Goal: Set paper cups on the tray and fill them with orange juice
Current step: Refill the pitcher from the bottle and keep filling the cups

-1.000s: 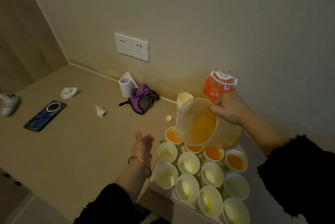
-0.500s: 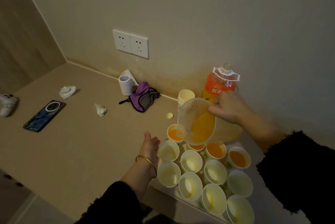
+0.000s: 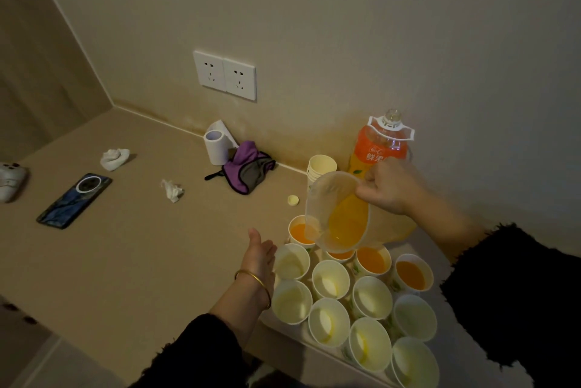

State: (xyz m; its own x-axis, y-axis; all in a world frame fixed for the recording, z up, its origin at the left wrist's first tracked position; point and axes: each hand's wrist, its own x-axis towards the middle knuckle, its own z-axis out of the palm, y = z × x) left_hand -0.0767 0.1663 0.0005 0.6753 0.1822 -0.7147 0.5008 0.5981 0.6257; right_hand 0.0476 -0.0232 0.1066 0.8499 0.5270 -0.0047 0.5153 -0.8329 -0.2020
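Note:
Several white paper cups stand packed on a pale tray [image 3: 284, 329] at the table's near right. The back row cups hold orange juice, such as the far-left one [image 3: 300, 233] and the right one [image 3: 410, 274]; the nearer cups, like one [image 3: 330, 279], are empty. My right hand [image 3: 390, 188] grips a clear plastic jug [image 3: 341, 214] of juice, tilted left with its spout over the far-left filled cup. My left hand [image 3: 259, 257] rests with straight fingers against the left side of the cups, touching an empty cup [image 3: 291, 262].
An orange juice bottle [image 3: 382, 148] without its cap and a stack of spare cups [image 3: 321, 166] stand by the wall. A yellow cap [image 3: 293, 200], purple cloth [image 3: 248, 167], tape roll [image 3: 217, 144], crumpled tissues [image 3: 172, 190], a phone [image 3: 74, 200] and a white controller [image 3: 11, 180] lie on the table.
The jug stays tilted over the far-left cup and has lowered a little. My left hand has moved right to touch the cups' left side.

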